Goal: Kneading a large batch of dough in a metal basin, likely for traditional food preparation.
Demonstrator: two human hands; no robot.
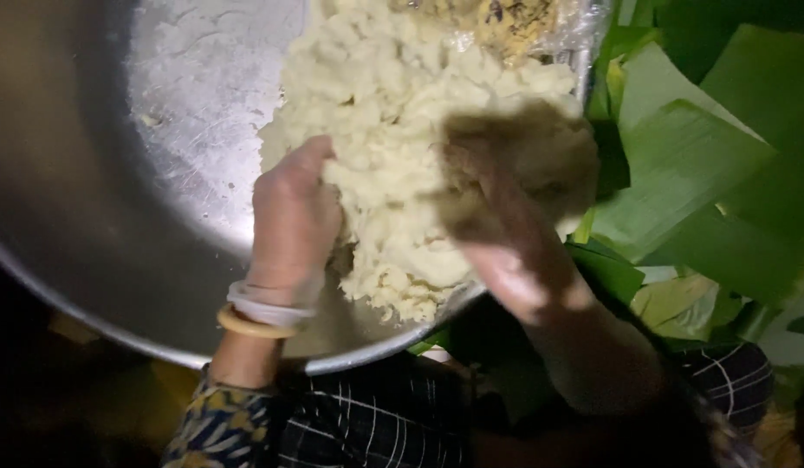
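Now your left hand presses palm-down into the dough, fingers curled into the pale mass at its left side, two bangles on the wrist. Your right hand is blurred; it lies on the dough's right part, near the bowl's right rim, and you cannot tell whether it grips or rests flat. The dough fills the right half of the metal bowl, heaped against the rim, while the bowl's left half shows smeared metal. Green leaves lie just beside the bowl's right edge. Checked cloth sits below the near rim.
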